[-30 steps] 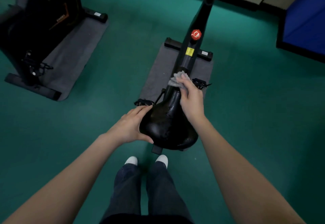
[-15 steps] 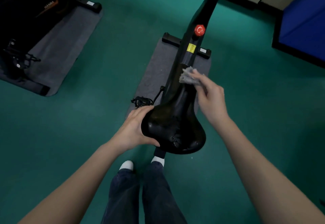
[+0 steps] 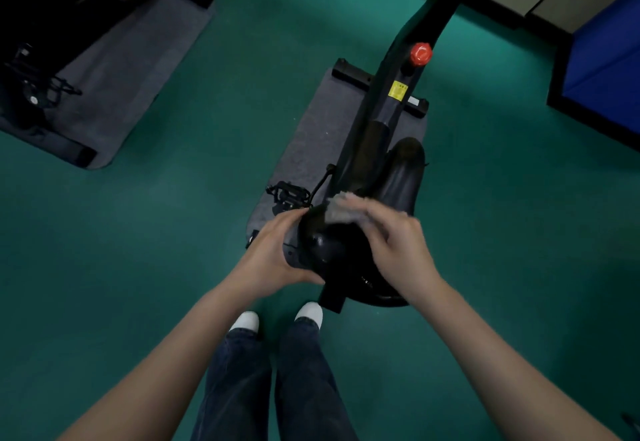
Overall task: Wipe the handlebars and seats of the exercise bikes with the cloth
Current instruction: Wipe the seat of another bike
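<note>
Two exercise bikes stand on the green floor [image 3: 173, 215], each on its own grey mat, so there are two mats. The left bike [image 3: 52, 7] is dark and cut off by the upper left corner; its mat [image 3: 138, 59] lies under it and one of its pedals [image 3: 45, 90] shows at the edge.

The centre bike [image 3: 381, 128] stands on the second mat [image 3: 311, 139], with one pedal [image 3: 289, 194] showing on its left side. The left grip [image 3: 273, 257] is clenched on the left rear edge of the black seat [image 3: 339, 257], fingers over the edge and thumb on the near side. Of the two bikes, only this one's seat is in view.

One grey cloth [image 3: 339, 212] lies on the upper left part of that seat, just beyond the fingers of the left grip. The right grip [image 3: 401, 246] is blurred, with its fingers bent over the cloth, grasping it and holding it against the seat.

Farther up the frame sit one red knob [image 3: 420, 53] and one yellow sticker [image 3: 397, 90]. Two white shoes [image 3: 244, 321] show below the seat, above dark trouser legs. One blue pad [image 3: 606, 59] stands at the right edge.
</note>
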`<action>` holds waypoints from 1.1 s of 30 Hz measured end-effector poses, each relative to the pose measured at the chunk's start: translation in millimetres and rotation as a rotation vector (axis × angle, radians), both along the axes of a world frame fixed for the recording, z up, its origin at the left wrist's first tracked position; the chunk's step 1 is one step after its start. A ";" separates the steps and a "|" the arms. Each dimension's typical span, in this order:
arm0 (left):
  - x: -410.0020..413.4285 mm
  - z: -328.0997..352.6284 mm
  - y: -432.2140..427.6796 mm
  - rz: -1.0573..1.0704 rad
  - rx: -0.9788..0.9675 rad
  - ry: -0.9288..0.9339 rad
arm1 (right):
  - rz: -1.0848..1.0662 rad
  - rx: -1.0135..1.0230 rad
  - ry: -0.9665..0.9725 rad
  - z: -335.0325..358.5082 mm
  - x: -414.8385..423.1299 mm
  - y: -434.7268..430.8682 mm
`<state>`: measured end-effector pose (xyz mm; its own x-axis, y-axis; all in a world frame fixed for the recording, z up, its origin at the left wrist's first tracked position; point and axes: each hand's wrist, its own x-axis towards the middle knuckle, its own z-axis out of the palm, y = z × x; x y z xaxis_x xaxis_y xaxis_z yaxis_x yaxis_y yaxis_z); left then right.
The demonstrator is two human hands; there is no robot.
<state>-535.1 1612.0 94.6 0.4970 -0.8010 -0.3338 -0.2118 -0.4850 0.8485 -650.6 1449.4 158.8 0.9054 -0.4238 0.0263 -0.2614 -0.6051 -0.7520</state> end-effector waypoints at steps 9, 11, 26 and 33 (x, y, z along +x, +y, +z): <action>-2.2 -13.2 2.3 0.032 -0.071 0.062 | 0.561 -0.088 0.075 6.2 -9.8 9.4; -1.9 -12.7 2.2 0.037 -0.075 0.077 | 0.670 -0.031 0.109 14.2 -21.9 3.5; 3.4 -8.2 2.0 -0.025 -0.029 -0.019 | 0.615 0.047 0.085 13.1 -45.5 -7.9; 7.3 18.0 -16.1 -0.187 0.002 -0.104 | -0.018 0.076 -0.037 11.3 -36.8 -59.2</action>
<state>-527.8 1595.9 112.5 0.3717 -0.8819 -0.2900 -0.3846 -0.4306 0.8165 -687.3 1390.2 170.1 0.8967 -0.4418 0.0268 -0.2426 -0.5413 -0.8051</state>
